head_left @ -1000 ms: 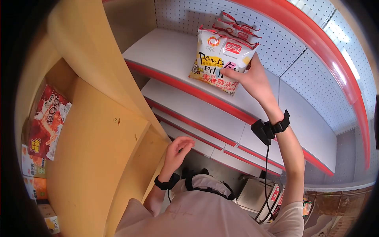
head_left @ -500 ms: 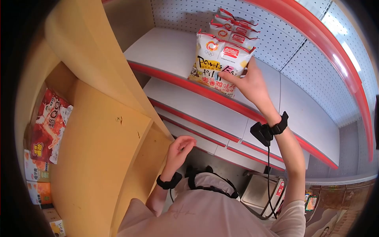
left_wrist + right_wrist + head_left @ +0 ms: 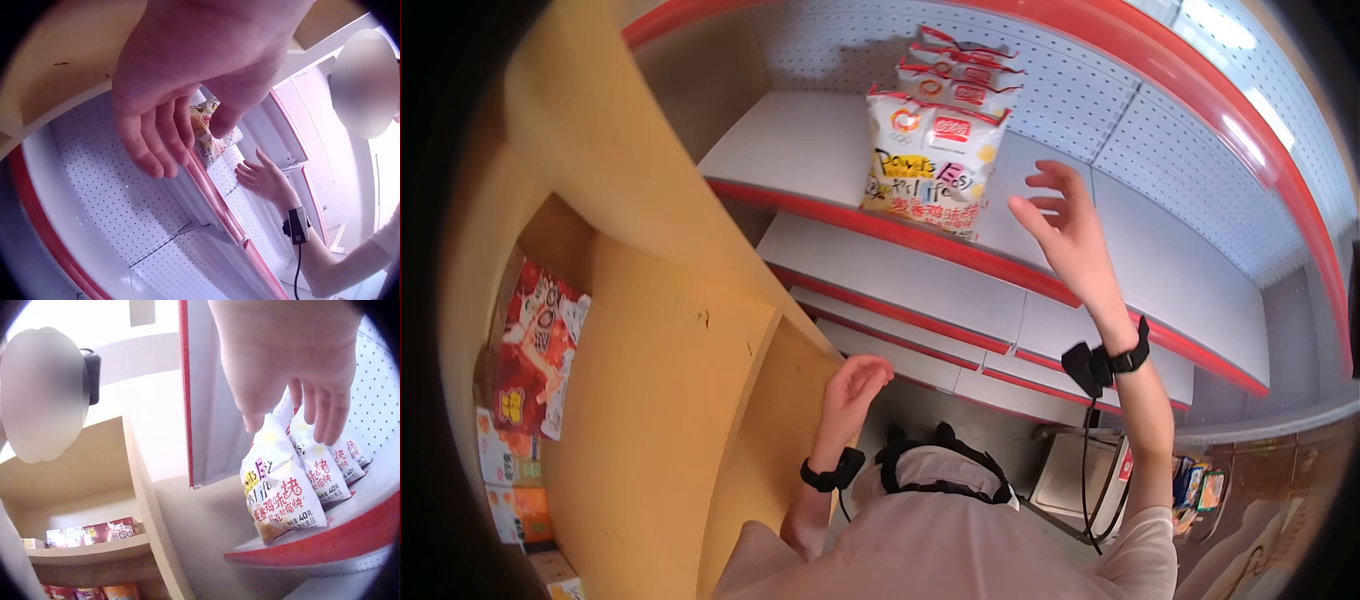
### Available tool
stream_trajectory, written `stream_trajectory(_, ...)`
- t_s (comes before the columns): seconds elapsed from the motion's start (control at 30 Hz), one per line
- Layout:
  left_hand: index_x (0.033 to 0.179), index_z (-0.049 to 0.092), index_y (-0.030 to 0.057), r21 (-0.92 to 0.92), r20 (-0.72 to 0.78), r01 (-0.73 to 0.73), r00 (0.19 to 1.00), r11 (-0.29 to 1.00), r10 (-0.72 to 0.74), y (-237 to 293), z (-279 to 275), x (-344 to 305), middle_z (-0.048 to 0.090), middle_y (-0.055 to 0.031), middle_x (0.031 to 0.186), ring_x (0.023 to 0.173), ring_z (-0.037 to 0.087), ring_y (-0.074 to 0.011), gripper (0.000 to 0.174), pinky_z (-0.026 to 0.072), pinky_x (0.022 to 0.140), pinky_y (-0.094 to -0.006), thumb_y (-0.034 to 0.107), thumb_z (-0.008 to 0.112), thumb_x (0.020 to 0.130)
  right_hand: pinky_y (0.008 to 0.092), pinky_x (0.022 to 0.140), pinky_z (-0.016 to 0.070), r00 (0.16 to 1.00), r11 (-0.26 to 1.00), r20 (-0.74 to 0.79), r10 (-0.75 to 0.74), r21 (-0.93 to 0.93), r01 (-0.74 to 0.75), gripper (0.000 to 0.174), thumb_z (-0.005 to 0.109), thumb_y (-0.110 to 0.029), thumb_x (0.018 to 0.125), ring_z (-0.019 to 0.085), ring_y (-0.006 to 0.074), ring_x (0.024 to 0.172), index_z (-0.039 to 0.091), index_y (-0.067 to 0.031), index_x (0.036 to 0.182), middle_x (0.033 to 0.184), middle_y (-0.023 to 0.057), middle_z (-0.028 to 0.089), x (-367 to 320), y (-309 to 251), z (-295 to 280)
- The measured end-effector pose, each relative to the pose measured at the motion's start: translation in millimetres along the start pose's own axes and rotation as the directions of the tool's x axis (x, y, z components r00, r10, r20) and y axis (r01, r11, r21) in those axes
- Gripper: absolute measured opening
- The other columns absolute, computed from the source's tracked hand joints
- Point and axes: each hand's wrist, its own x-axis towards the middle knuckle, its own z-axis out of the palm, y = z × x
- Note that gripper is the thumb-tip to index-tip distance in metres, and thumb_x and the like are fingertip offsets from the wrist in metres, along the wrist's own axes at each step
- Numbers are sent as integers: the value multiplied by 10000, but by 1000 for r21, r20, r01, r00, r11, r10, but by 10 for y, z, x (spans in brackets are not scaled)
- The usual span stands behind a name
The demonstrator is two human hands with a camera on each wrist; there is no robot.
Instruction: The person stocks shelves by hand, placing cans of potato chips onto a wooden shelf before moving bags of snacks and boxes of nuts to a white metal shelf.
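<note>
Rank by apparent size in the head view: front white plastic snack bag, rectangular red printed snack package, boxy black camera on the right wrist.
1. Front white snack bag
2. Red snack package
3. Black right-wrist camera

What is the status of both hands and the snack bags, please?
Right hand open, off the front snack bag. Left hand empty, low by the wooden shelving. Bags upright in a row on the white shelf. Nothing seen blocking.

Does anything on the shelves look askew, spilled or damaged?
Nothing stands out. The white plastic snack bags stand upright in a row on the white, red-edged shelf, no spill or tear visible; the front bag sits close to the edge.
</note>
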Motion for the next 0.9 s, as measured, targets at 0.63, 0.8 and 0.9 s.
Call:
stream_trajectory(0.63,1051,602,8,283,278,207,917,937,-287,-534,511,-262,654,-82,979,871,616,-141,168,493,803,-270,128,532,956,372,733,522,885,885,-29,466,-10,-466,328,664,-267,852,660,280,849,587,1,1024,890,160,659,-3057,982,-347)
stream_trajectory(0.8,1052,598,6,401,338,165,887,901,-313,-762,953,-448,642,-99,1001,881,622,-161,211,496,794,-279,183,530,959,395,768,509,891,888,-81,446,-83,-452,336,654,-284,850,639,323,902,571,-13,1029,946,163,649,-3712,1063,-813)
stream_trajectory(0.9,1057,598,14,441,353,172,869,881,-346,-1016,1337,-638,645,-94,997,878,625,-161,207,497,790,-279,184,534,958,370,772,513,881,873,-127,456,-132,-470,382,674,-282,844,641,284,899,574,5,1075,939,161,650,-4234,1188,-1239)
